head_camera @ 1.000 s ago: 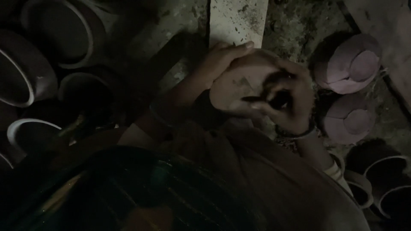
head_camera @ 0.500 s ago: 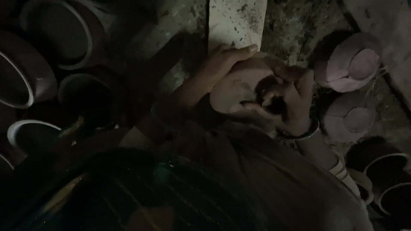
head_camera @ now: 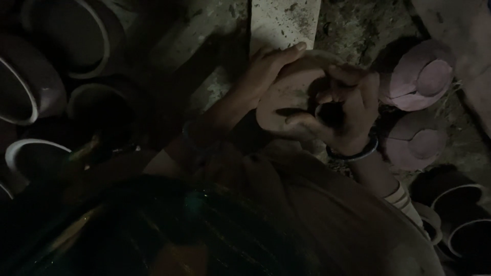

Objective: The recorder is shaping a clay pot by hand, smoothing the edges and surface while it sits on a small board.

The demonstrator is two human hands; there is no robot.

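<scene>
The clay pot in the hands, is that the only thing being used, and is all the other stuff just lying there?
In use:
- clay pot, cradled by the left hand
- right hand, fingers at the pot's mouth

Lying about:
- two pink pots on the right
- dark pots with pale rims on the left
- pale slab above the hands

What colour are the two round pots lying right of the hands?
Dusty pink, both pots, matte like unfired clay; the head view shows them best, though the light is dim.
</scene>
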